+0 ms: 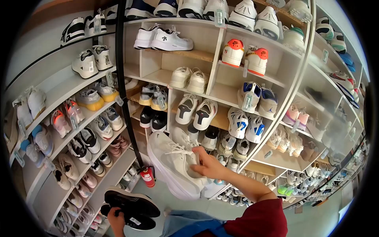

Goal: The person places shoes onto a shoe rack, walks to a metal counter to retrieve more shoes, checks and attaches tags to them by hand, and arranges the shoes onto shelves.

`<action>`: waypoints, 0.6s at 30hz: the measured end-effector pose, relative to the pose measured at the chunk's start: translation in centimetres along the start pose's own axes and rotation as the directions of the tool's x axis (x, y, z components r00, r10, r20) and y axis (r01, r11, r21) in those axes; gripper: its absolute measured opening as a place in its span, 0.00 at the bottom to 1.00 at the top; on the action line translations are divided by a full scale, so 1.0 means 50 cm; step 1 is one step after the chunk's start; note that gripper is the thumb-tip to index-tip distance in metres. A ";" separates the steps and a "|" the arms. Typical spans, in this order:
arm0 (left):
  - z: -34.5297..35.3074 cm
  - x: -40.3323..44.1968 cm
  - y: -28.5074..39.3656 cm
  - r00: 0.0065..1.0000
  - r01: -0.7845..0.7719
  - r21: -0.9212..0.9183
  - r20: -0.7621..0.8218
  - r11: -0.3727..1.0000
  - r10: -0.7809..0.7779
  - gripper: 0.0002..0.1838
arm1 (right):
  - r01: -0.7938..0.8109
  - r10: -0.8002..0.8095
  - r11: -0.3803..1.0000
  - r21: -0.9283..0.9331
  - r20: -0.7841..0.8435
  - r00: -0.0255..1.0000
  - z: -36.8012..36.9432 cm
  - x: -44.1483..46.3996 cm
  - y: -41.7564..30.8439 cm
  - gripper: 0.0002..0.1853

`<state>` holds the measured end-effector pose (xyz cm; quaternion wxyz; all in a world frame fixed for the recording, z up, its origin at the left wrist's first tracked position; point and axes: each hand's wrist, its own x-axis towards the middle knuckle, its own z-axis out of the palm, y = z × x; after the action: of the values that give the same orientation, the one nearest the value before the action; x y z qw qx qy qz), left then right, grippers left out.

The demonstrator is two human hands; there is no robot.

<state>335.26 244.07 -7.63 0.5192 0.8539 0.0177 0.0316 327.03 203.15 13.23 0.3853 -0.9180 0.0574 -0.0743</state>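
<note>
My right hand (208,162) is closed on a pair of white lace-up shoes (171,160), its fingers at their collars, in front of the middle shelves. The two white shoes lie side by side, toes toward the upper left. Lower down at the left, my left hand (115,219) grips a pair of black shoes (134,205) at one end. One black shoe lies above the other, and a white label shows on the lower one. Both pairs are held in the air, apart from each other.
Shelves full of shoes (63,148) stand on the left, and a white shelf unit (179,63) with more pairs faces me. A red fire extinguisher (147,177) stands on the floor between them. More shoe shelves (319,118) run along the right.
</note>
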 end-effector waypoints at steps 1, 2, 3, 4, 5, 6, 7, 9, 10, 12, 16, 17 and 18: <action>0.011 0.021 0.000 1.000 -0.003 -0.005 -0.001 1.000 0.003 0.11 | -0.012 0.012 1.000 -0.020 -0.004 1.000 -0.001 0.001 0.002 0.29; 0.021 0.040 0.000 0.999 -0.036 -0.006 0.036 0.999 0.037 0.11 | -0.049 0.049 0.999 -0.017 0.007 0.999 -0.001 0.003 0.007 0.30; 0.031 0.055 -0.001 0.995 -0.068 -0.004 0.074 0.998 0.069 0.11 | -0.051 0.051 0.999 -0.015 0.012 0.999 -0.002 0.003 0.010 0.30; 0.046 0.072 -0.003 0.996 -0.070 0.009 0.063 0.998 0.069 0.11 | -0.079 0.079 0.997 -0.006 0.010 0.997 -0.007 0.004 0.010 0.31; 0.054 0.087 -0.001 0.996 -0.067 0.014 0.059 0.998 0.066 0.11 | -0.107 0.107 0.994 0.005 0.011 0.994 -0.010 0.006 0.012 0.31; 0.060 0.102 0.006 0.992 -0.066 -0.018 0.103 0.998 0.068 0.11 | -0.102 0.102 0.994 0.039 0.000 0.995 -0.013 0.009 0.015 0.32; 0.070 0.116 0.011 0.987 -0.062 -0.050 0.148 0.997 0.069 0.11 | -0.102 0.102 0.994 0.041 0.005 0.995 -0.022 0.014 0.011 0.32; 0.081 0.140 0.023 0.979 -0.072 -0.161 0.177 0.984 0.101 0.10 | -0.130 0.131 0.990 0.055 -0.017 0.991 -0.038 0.020 -0.003 0.31; 0.087 0.151 0.049 0.975 -0.088 -0.104 0.194 0.991 0.107 0.10 | -0.099 0.101 0.994 0.049 -0.032 0.994 -0.043 0.023 0.005 0.31; 0.106 0.176 0.039 0.968 -0.120 -0.096 0.210 0.988 0.138 0.10 | -0.062 0.065 0.996 0.067 -0.040 0.997 -0.047 0.027 0.020 0.30; 0.146 0.216 0.035 0.948 -0.203 -0.122 0.224 0.971 0.227 0.11 | -0.148 0.148 0.989 -0.007 0.014 0.989 -0.051 0.018 -0.002 0.29; 0.158 0.227 0.016 0.947 -0.200 -0.111 0.235 0.973 0.221 0.12 | -0.170 0.171 0.985 -0.011 0.028 0.985 -0.044 0.012 0.015 0.29; 0.161 0.229 0.028 0.947 -0.186 -0.082 0.252 0.979 0.201 0.12 | -0.208 0.207 0.978 0.015 0.031 0.978 -0.031 0.003 0.040 0.29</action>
<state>347.23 237.03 -9.69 0.5358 0.8330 -0.1350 -0.0287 326.80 200.65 12.87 0.4002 -0.9044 0.1467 -0.0207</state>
